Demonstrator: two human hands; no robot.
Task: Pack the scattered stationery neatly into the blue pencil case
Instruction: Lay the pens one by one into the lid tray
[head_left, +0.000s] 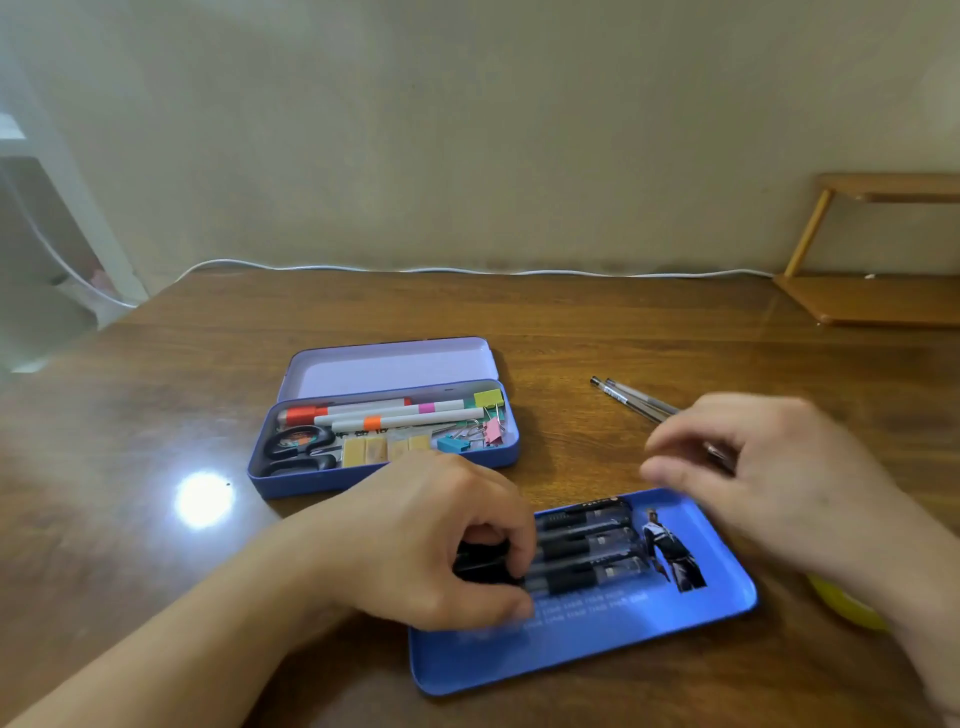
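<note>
Two loose pens (636, 401) lie on the bench (156, 405) right of centre, their far tips clear, their near ends running under my right hand (769, 467). That hand is blurred, fingers curled toward the thumb; I cannot tell whether it grips a pen or is only reaching for one. My left hand (426, 540), low in the middle of the frame, is curled down over the capped ends of a row of black pens (587, 551), pinning them side by side on a shallow blue tray (597, 654).

Behind it, at centre frame, the blue pencil case (384, 467) sits with its pale lid (389, 366) tipped back. Inside are white markers (395, 415) with orange and pink bands, black-handled scissors (296, 449), yellowish erasers (384, 449) and binder clips (478, 431).

I judge the step in hand to be adding the loose pens to the row. Doing it well means keeping my left hand's pressure flat so the round barrels do not roll, and laying each new pen parallel, caps the same way, against the last.

Case and tray look like thin painted metal with rolled rims and rounded corners, the tray carrying a printed figure. Pen barrels are clear, smooth plastic. Glossy wood-grain on the bench throws back a bright lamp glare at lower left, so it is likely slick.
</note>
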